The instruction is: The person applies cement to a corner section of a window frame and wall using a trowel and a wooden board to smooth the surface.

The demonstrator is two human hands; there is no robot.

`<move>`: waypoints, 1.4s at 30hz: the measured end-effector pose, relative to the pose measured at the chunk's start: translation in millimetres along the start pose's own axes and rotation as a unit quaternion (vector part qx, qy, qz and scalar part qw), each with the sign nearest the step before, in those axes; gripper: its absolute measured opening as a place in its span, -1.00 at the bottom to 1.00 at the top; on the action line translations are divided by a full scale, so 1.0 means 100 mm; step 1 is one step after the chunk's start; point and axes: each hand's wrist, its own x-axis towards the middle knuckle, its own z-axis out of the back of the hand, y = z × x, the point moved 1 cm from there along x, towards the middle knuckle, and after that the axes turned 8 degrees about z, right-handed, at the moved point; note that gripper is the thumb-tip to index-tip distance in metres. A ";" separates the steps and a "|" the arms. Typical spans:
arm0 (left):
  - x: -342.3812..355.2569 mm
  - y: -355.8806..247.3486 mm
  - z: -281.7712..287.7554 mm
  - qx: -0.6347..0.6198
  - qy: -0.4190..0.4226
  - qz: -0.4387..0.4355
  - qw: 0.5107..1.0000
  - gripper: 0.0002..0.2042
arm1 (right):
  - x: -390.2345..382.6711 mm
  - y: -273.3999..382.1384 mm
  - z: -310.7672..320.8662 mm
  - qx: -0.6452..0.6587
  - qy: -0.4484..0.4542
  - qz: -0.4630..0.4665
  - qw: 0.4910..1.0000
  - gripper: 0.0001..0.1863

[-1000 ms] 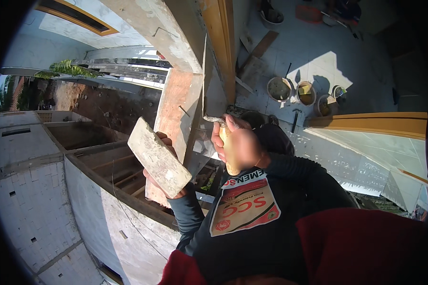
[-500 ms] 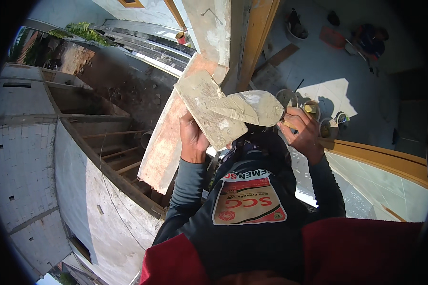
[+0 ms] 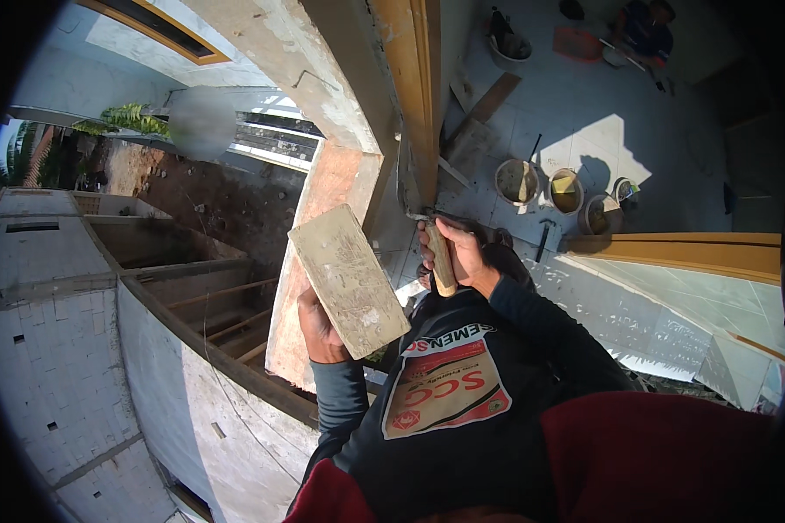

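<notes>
My left hand (image 3: 318, 329) is closed on a rectangular mortar board (image 3: 349, 281), holding it from beneath and at its near side. A thin, smeared film of grey-beige mortar coats the board's face. To the right of it, my right hand (image 3: 464, 253) wraps round the wooden handle (image 3: 442, 261) of a trowel. The trowel's metal neck points toward the wall edge (image 3: 403, 179) beside the yellow-brown door frame (image 3: 419, 105). Its blade is mostly out of sight there, so I cannot tell how much mortar it carries.
A plank-like ledge (image 3: 292, 349) runs under the board, with a drop to timbers and bare soil on the left. Several buckets (image 3: 516, 181) stand on the tiled floor at right. Another person (image 3: 644, 33) sits farther back, near a red tray (image 3: 577, 44).
The trowel, earlier above the board with mortar on its blade, has moved off to the wall edge by the frame. My left hand and the board have shifted slightly left and nearer.
</notes>
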 end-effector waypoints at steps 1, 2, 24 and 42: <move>-0.02 -0.03 0.00 0.003 -0.002 0.002 1.000 -0.50 | 0.02 -0.06 -0.03 0.060 -0.002 -0.043 0.997 -0.64; -0.04 -0.05 0.00 0.006 -0.003 -0.011 1.000 -0.51 | 0.03 -0.08 -0.04 0.064 -0.004 -0.040 0.997 -0.64; -0.39 -0.13 0.18 0.209 -0.042 -0.205 0.955 -0.56 | 0.01 -0.40 -0.86 0.198 -0.049 -0.083 0.975 -0.68; -0.43 -0.23 0.25 0.342 -0.117 -0.284 0.888 -0.52 | 0.31 -0.15 -0.83 0.224 -0.025 -0.026 0.974 -0.71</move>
